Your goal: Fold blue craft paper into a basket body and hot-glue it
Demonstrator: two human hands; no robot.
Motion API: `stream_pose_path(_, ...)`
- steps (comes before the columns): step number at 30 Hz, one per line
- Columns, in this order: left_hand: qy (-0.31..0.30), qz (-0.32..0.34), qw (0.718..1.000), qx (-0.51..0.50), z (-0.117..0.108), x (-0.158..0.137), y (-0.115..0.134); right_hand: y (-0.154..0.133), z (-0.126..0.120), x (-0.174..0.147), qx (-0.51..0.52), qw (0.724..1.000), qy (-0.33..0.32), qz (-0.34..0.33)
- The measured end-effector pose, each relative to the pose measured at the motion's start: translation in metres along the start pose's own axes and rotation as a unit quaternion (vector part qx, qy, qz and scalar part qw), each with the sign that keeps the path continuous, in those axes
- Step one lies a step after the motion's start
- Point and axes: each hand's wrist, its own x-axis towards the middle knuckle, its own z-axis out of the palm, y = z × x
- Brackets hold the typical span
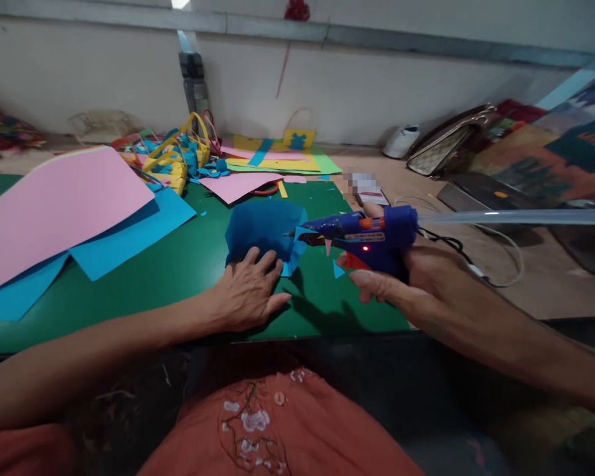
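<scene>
A folded piece of blue paper point(262, 221) lies on the green board, its right side creased into flaps. My left hand point(252, 287) rests over its near edge, fingers apart and pressing down, thumb stretched to the right. In my right hand point(416, 284) is a blue hot glue gun point(371, 238), held with fingers around the handle near the orange trigger. Its small red light glows, and a long clear glue stick point(515, 217) sticks out of the back. The nozzle points left, at the right part of the blue paper; whether it touches I cannot tell.
Large pink point(74, 205) and blue sheets point(133, 231) cover the green board point(198, 297) at left. Behind are small yellow-and-blue paper baskets point(178, 158), coloured sheets point(277, 155) and red-handled scissors point(266, 190). A phone point(369, 188), cables point(518, 254) and a handbag point(449, 142) lie right.
</scene>
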Motion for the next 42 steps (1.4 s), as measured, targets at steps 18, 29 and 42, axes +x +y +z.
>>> stream_pose_path(18,0.005,-0.030,1.000,-0.004,-0.001,0.013,0.003,0.003,0.001,-0.001,0.135,0.989,0.005,0.063)
stream_pose_path(29,-0.003,-0.024,1.000,0.006,0.001,0.012,0.002,0.007,0.008,0.001,0.167,0.984,0.061,0.023)
stream_pose_path(42,0.039,0.021,0.998,0.054,0.001,-0.005,0.008,0.014,0.009,0.003,0.171,0.984,0.040,0.023)
